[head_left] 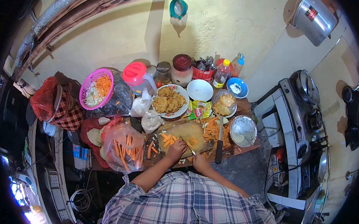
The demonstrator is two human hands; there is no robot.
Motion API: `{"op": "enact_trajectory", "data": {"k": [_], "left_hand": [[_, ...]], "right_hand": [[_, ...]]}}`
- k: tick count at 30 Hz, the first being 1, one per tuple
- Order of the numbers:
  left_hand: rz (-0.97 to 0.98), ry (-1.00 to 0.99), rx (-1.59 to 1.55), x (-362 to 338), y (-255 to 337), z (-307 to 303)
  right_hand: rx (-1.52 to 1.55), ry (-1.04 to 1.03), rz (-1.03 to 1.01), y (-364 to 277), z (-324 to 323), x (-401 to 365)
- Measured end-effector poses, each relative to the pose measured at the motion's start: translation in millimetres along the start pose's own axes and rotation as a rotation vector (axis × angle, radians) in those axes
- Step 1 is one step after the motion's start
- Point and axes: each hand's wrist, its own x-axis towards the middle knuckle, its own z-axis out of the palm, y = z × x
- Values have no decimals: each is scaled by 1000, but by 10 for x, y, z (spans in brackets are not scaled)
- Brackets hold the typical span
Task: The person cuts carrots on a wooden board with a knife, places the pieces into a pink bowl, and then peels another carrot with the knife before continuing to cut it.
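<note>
My left hand (176, 148) presses down on carrot pieces (167, 140) on a wooden cutting board (194, 132). My right hand (198, 158) grips a knife (188, 144) whose blade points toward the left hand's fingers. A pile of shredded carrot (213, 131) lies on the board's right side. A second, black-handled knife (219, 147) rests to the right of my right hand.
A plastic bag of whole carrots (125, 147) sits at the left. Behind the board: a plate of fritters (170, 101), a white bowl (199, 89), a metal bowl (243, 131), a pink colander (96, 88), jars and bottles. A stove (302, 112) stands right.
</note>
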Motion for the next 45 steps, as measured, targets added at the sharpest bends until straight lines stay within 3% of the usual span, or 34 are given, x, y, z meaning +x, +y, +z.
{"op": "enact_trajectory", "data": {"k": [8, 10, 14, 20, 22, 26, 28, 35, 38, 40, 45], "left_hand": [[58, -2, 74, -27, 29, 33], [193, 39, 60, -6, 49, 101], [210, -26, 155, 37, 140, 18], [-308, 11, 213, 103, -60, -273], [-330, -26, 209, 97, -105, -368], [-396, -147, 194, 124, -123, -437], [-414, -152, 184, 136, -124, -424], [-428, -240, 138, 141, -275, -271], [-372, -223, 76, 145, -331, -250], [-366, -178, 42, 184, -265, -257], [-286, -42, -199, 363, 18, -205]], "right_hand": [[-24, 31, 98, 78, -73, -176], [6, 190, 72, 169, -39, -115], [67, 229, 23, 76, -175, -102], [8, 152, -147, 174, -202, -155], [42, 54, -166, 246, -176, -172], [102, 130, -111, 351, -96, -134], [124, 122, 53, 373, -94, -106], [81, 161, -103, 303, -86, -140], [84, 165, -80, 195, -178, -183], [132, 142, 82, 171, -191, -176], [97, 177, 45, 252, -147, -144]]}}
